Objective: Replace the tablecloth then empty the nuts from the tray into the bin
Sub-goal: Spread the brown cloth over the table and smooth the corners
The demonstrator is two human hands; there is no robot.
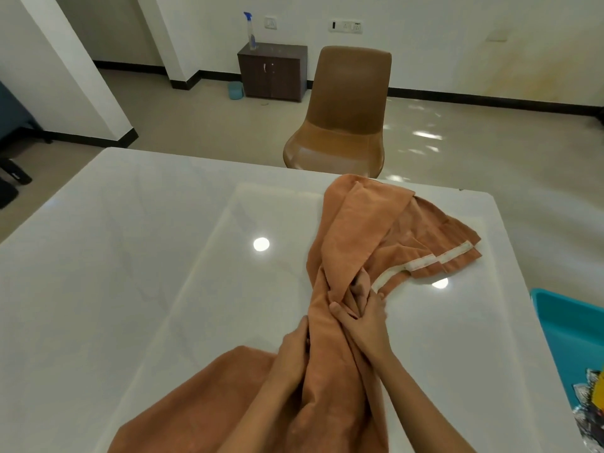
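The glossy white marble-look table (pixel 114 256) is bare across its whole left half, so the tablecloth swap is only partly done: no cloth lies spread flat yet. Whether this cloth is coming off or going on cannot be told from here. No tray of nuts shows anywhere, so that second part looks untouched.

Moving right, the left hand (pixel 292 351) presses against the side of the orange-brown terry tablecloth (pixel 356 243), fingers curled into its folds and gripping it. Just beside it, the right hand (pixel 362 318) clutches the same bunch from the other side, thumb on top, fingers closed around the fabric.

The cloth is gathered into 1 thick twisted rope between the 2 hands, running from the near table edge toward the far right corner. There it fans out in loose layers, showing a cream hem band. It looks soft and heavy.

At the far right edge sits a turquoise plastic bin (pixel 568 325), with crumpled foil wrappers (pixel 588 407) beside it.
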